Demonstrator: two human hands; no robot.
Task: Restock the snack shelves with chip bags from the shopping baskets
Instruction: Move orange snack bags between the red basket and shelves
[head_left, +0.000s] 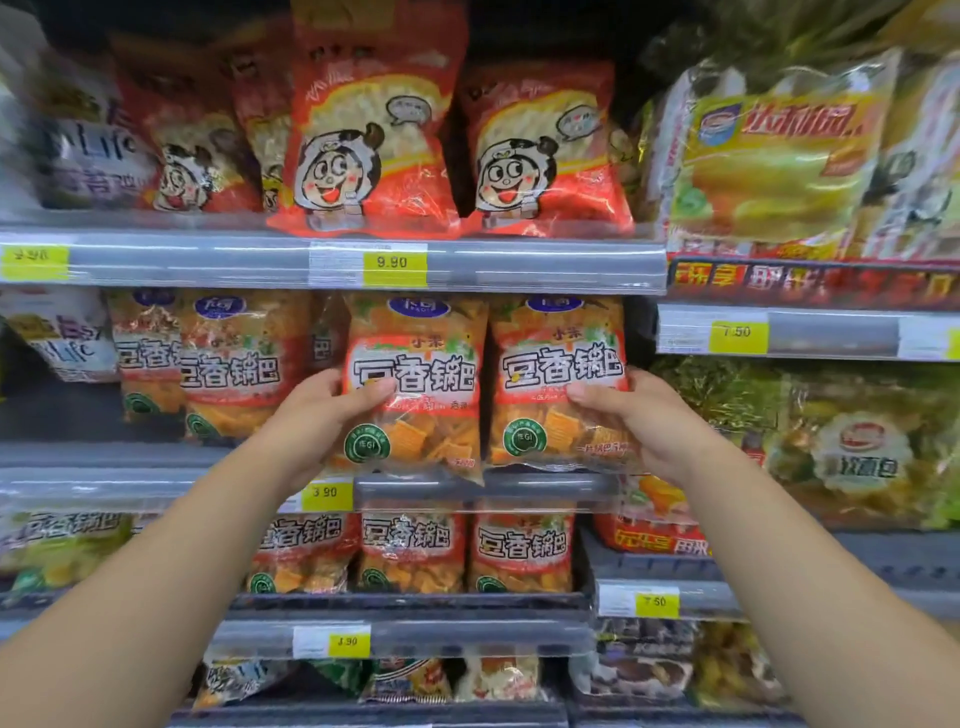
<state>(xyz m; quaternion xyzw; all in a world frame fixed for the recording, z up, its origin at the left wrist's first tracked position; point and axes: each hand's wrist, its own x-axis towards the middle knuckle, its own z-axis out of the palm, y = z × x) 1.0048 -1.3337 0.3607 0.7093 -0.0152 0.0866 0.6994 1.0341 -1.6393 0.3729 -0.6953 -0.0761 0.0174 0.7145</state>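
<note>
Standing upright side by side on the middle shelf (130, 478), two orange bags are held: the left bag (415, 384) by the left hand (317, 415), the right bag (558, 384) by the right hand (649, 421) — thumbs curled over their fronts.

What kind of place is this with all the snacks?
Most likely a shop's snack aisle: shelves stacked one above another, many identical orange snack bags in rows, and yellow price tags on the shelf edges.
</note>
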